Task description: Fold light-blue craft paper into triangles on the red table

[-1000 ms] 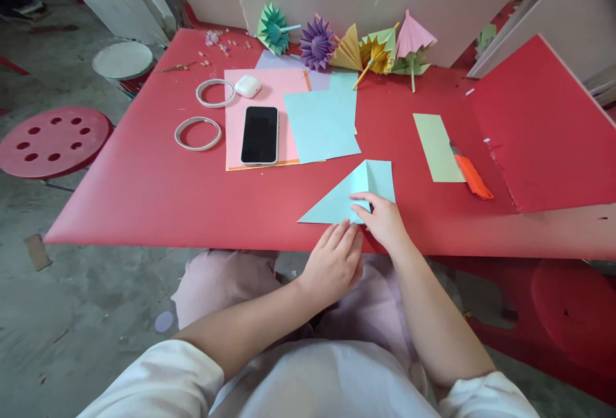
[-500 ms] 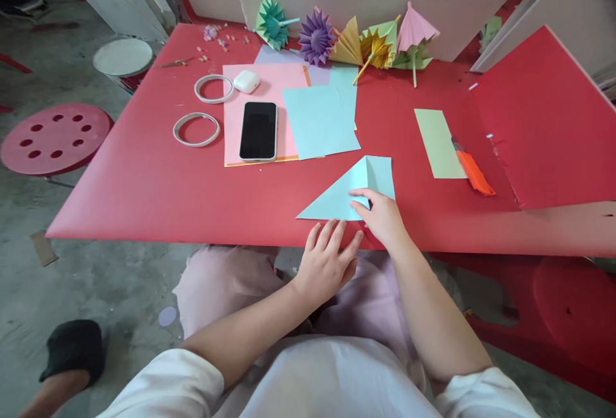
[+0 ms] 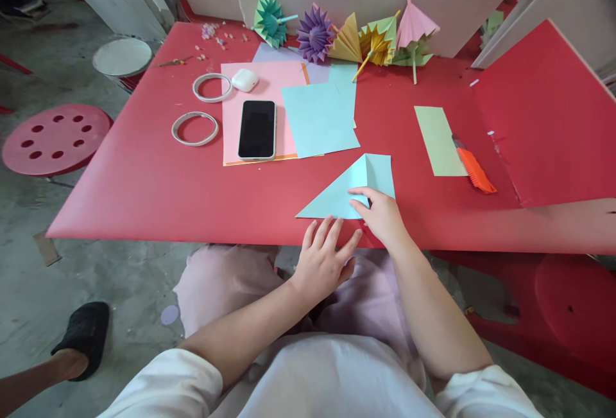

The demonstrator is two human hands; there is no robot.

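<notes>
A light blue paper folded into a triangle with a strip left over lies near the front edge of the red table. My right hand rests on its lower right corner, fingers curled and pressing the paper flat. My left hand is open with fingers spread, its fingertips at the table's front edge just below the triangle's bottom side.
A black phone and a white earbud case lie on pink paper, beside a light blue sheet. Two tape rings, a green strip, an orange cutter, paper umbrellas. Another person's foot is at bottom left.
My left hand's fingers have spread apart and slid slightly left along the table edge. Another person's foot in a black slipper has come into view at bottom left. The right hand stays put.
</notes>
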